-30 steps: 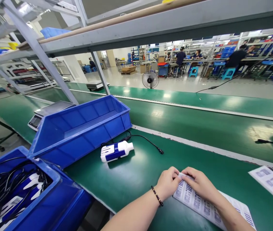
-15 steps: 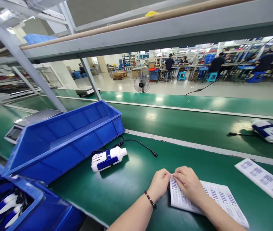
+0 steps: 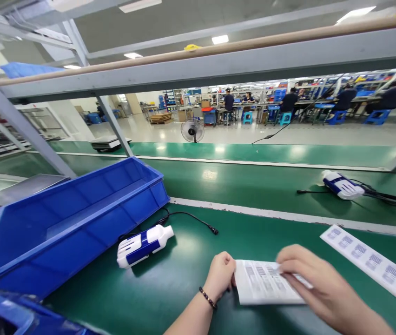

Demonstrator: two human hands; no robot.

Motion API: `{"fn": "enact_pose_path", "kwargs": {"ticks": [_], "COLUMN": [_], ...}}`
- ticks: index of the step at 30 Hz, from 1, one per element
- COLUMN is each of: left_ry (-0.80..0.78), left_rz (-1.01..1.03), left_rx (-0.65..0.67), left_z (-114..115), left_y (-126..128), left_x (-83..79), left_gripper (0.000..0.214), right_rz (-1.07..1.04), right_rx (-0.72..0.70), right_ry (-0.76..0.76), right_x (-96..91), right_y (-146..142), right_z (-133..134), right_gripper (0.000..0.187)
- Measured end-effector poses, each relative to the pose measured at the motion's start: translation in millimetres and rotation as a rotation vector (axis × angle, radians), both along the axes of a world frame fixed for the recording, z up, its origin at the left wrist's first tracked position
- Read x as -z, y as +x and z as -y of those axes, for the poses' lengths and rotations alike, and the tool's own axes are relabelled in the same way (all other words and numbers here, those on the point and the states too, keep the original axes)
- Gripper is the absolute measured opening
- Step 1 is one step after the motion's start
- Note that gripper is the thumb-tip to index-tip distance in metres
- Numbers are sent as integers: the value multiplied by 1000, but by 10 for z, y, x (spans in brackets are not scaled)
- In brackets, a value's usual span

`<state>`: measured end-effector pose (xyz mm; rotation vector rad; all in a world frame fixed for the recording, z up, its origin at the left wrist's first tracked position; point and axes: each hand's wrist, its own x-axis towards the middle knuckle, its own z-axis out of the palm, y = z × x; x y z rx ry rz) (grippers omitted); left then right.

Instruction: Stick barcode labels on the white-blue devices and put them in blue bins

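My left hand, with a beaded bracelet on its wrist, pinches the left edge of a white label sheet printed with rows of dark blocks. Over the sheet's right part, my right hand is closed, thumb against fingers, on a thin white label strip. The strip is mostly covered by the fingers, and the right hand is somewhat blurred. A white and blue bottle-shaped device with a black cable lies left of my hands on the green bench.
A blue bin stands at the left, with another blue bin below it. To the right lies a longer strip of labels. A second white and blue device rests farther back. A shelf beam crosses above.
My right hand has moved right, away from my left hand, with the label strip in its fingers. My left hand stays at the sheet's edge. The camera view has shifted to the right.
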<state>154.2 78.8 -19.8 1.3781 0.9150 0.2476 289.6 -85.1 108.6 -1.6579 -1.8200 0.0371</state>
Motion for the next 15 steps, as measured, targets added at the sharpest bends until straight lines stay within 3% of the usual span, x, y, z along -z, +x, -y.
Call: {"fn": "enact_pose_path", "kwargs": {"ticks": [4,6,9,12,15], "left_ry": [35,39,-13,-83,74], "left_rz": [-40,-41,-36,-61,-124], "left_rx": [-4,11,94,195,286], "left_z": [40,147,404,594,560], "left_y": [18,53,133,199,223], "left_x": [-18,-23,9,71,92], "left_gripper": [15,15,11,6,9], "right_rz": [-153,-219,-196,-83,-6], "right_rx": [368,462,455,524,662], "right_ry": [161,54,-207,-295,-283], "right_x": [55,181,380,535,619], "right_y": [330,449,661,1024,1531], "right_z": [45,-95,-431,-782,-1035], "right_gripper": [13,33,68,81,85]}}
